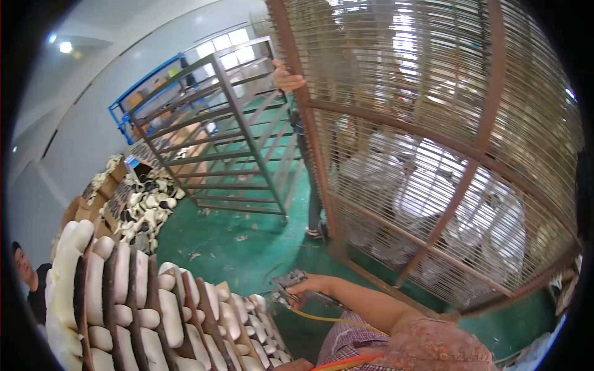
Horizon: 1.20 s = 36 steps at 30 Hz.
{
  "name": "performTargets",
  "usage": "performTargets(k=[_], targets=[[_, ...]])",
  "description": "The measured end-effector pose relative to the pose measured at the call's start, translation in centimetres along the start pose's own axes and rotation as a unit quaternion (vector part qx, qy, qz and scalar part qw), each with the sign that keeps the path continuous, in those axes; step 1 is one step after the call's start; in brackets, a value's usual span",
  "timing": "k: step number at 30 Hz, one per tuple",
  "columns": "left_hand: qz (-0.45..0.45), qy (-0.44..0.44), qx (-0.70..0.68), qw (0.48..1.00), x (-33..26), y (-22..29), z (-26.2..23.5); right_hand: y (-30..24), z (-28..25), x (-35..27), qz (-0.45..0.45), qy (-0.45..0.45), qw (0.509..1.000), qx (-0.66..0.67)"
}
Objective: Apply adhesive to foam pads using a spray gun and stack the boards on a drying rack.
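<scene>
My right hand (304, 287) is closed around a grey metal hand tool (286, 285), which looks like an air stapler. From the tool a thin yellow hose (331, 319) runs back toward my checked clothing. Only a sliver of my left hand (296, 365) shows at the lower edge, beside the stack and an orange hose (349, 362); its fingers are hidden. Left of both hands rises a stack of dark boards (113, 287) with rounded white padded pieces (171, 309) between them. The tool is apart from the stack, at its right.
A tall rusty wire-mesh rack (427, 130) stands at the right; another person's hand (288, 78) grips its edge. Beyond is a metal frame cart (238, 123) on the green floor (229, 238). Black-and-white pieces (145, 204) are heaped at left, near another person (34, 278).
</scene>
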<state>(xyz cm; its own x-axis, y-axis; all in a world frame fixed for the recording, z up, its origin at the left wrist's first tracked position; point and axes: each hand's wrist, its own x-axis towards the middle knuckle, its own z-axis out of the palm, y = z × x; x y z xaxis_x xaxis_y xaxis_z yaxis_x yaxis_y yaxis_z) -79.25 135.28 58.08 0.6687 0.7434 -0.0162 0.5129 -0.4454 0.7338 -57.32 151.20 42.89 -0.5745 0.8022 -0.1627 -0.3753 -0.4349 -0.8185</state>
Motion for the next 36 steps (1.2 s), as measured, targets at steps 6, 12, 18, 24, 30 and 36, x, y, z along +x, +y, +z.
performTargets(k=[6,12,18,24,30,36], targets=[[0.026,-0.027,-0.048,0.998,-4.7,1.0,2.6,9.4,-1.2,-11.2,0.149,0.125,0.980,-0.032],[0.053,-0.033,-0.050,0.997,-4.7,2.9,3.9,14.9,-4.0,-19.4,0.307,0.221,0.922,-0.088],[0.088,-0.083,-0.049,0.991,-2.0,4.6,7.4,18.6,-6.9,-26.6,0.370,0.310,0.871,-0.086],[0.112,-0.095,-0.078,0.986,-0.6,4.9,12.7,22.8,-11.0,-35.5,0.508,0.258,0.809,-0.146],[0.057,-0.130,-0.081,0.987,-0.3,8.6,14.2,23.9,-12.1,-39.1,0.532,0.276,0.780,-0.181],[0.057,-0.099,-0.034,0.993,0.9,13.3,15.5,21.8,-13.1,-37.1,0.436,0.306,0.831,-0.160]])
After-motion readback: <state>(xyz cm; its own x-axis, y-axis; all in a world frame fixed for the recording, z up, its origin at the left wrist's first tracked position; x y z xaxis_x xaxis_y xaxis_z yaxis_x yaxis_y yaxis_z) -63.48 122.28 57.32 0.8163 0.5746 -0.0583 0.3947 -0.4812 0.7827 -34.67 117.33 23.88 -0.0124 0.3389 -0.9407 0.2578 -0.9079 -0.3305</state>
